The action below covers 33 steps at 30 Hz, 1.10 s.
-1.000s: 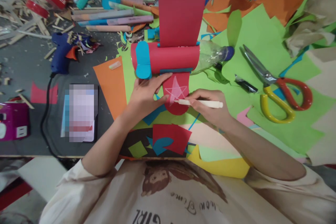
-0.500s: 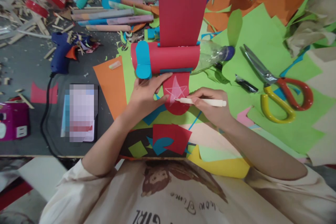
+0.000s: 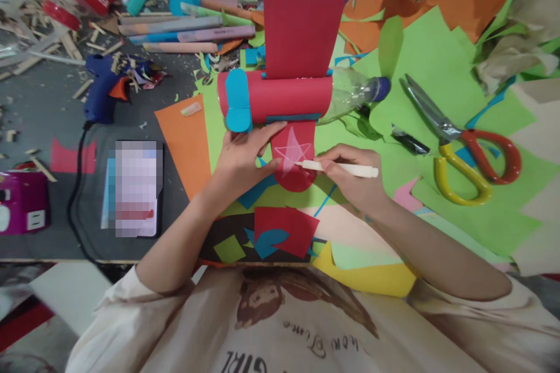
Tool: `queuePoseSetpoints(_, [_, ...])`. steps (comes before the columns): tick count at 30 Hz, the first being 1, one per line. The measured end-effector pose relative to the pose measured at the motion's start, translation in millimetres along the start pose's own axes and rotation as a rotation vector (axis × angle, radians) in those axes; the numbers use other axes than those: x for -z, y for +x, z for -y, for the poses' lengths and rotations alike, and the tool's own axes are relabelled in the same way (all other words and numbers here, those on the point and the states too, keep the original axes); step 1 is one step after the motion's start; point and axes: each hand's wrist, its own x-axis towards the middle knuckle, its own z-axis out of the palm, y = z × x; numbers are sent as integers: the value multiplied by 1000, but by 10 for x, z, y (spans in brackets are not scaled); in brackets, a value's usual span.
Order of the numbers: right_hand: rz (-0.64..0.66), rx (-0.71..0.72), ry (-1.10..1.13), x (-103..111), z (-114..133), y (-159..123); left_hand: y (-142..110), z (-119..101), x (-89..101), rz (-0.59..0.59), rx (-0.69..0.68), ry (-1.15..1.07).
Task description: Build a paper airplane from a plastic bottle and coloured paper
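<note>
A white marker pen (image 3: 350,169) is pinched in my right hand (image 3: 356,178), its tip on a pale star (image 3: 292,151) drawn on a red paper flap (image 3: 297,182). The star is partly filled in. My left hand (image 3: 245,160) lies with thumb and fingers apart, at the flap's left edge. Just above, a plastic bottle (image 3: 352,90) lies on its side, wrapped in red paper (image 3: 293,96) with a blue paper strip (image 3: 238,99) round its left end. A wide red paper panel (image 3: 304,17) extends from the wrap's far side.
Scissors (image 3: 450,134) with red and yellow handles lie at right on green paper (image 3: 494,151). At left are a blue glue gun (image 3: 102,87) with its cord and a phone (image 3: 137,186). Several markers (image 3: 188,35), wood bits and paper scraps (image 3: 286,230) litter the table.
The marker tip has shifted slightly right across the star's lower part, with my right hand moving a little. My left hand stays in place.
</note>
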Motion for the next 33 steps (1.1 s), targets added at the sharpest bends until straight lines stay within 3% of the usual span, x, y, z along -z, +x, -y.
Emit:
queuePoseSetpoints(9, [41,1,13,-6,10,0,-5,10,-5,-1,3,1])
queuePoseSetpoints(14, [56,-57,154,59,-31,87,1,6,-9,-12,11,-7])
queuePoseSetpoints(18, [168,-59,290,134,-67,212,15,1,-12,-5,11,-8])
queuePoseSetpoints(21, [242,-31,220,146,-45,303,22,-1,-14,-9,10,-6])
queuePoseSetpoints(33, [314,18,-9,50,-35,379,13,20,-25,-12,12,5])
